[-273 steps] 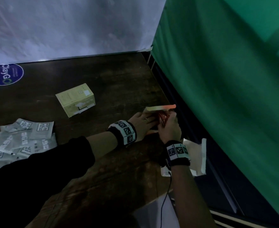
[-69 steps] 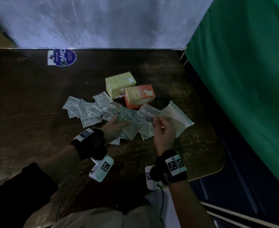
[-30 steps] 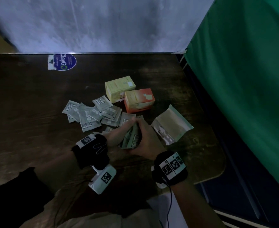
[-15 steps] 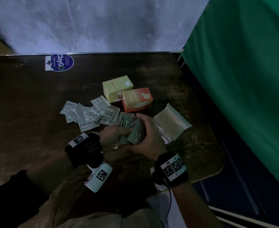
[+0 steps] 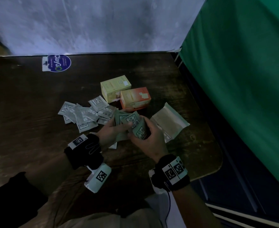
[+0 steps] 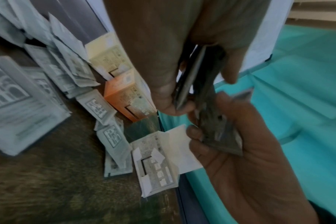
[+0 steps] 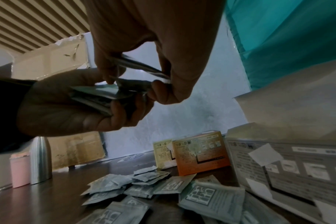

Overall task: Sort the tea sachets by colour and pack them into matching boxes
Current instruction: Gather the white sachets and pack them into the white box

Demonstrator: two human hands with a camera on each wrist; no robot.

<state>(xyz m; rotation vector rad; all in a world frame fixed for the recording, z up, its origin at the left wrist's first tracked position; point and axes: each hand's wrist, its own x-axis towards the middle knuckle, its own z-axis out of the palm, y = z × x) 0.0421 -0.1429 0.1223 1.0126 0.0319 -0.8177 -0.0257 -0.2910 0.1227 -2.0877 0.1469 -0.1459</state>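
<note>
Both hands meet over the table's middle, holding a bunch of grey-green tea sachets (image 5: 130, 121). My left hand (image 5: 122, 128) grips a stack of them (image 7: 95, 97) between thumb and fingers. My right hand (image 5: 143, 134) pinches a few more (image 7: 142, 70) by their edges. More sachets (image 5: 83, 115) lie scattered to the left. A yellow box (image 5: 115, 87) and an orange box (image 5: 135, 99) stand side by side just behind the hands. A pale box (image 5: 170, 123) lies on its side to the right of my right hand.
A blue round sticker (image 5: 59, 63) lies at the back left of the dark wooden table (image 5: 28, 104). A green curtain (image 5: 242, 79) hangs along the table's right edge. A pink cup (image 7: 19, 171) and a silver bottle (image 7: 40, 160) stand far left.
My right hand left the pale box and joined the left hand. Together they gathered sachets off the table into a bunch, now held slightly higher and fanned out.
</note>
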